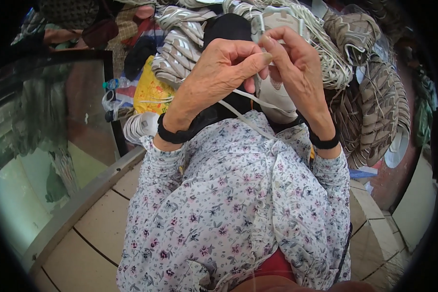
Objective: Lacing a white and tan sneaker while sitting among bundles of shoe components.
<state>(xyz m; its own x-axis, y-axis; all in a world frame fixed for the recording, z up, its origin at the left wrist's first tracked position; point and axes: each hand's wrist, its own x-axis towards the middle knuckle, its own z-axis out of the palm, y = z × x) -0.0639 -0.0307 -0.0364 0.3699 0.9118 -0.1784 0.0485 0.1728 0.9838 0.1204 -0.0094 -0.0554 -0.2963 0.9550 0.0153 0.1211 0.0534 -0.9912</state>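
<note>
My left hand (221,65) and my right hand (301,63) meet in front of my chest, thumbs and forefingers pinched close together. A flat white shoelace (264,100) comes out from under my left fingers and droops toward my lap. Whatever sits in my right fingertips is too small and covered to make out. Just below and behind the hands is a pale shoe upper (276,106), partly covered by my right hand and the lace. Another beige and white upper (281,24) shows beyond my fingertips.
Stacked grey-white shoe uppers (177,56) lie ahead to the left, brown ones (382,112) at the right. Loose white laces (333,61) hang in a bundle. A yellow bag (151,90), coiled white strips (142,127) and a glass panel (48,126) are at the left.
</note>
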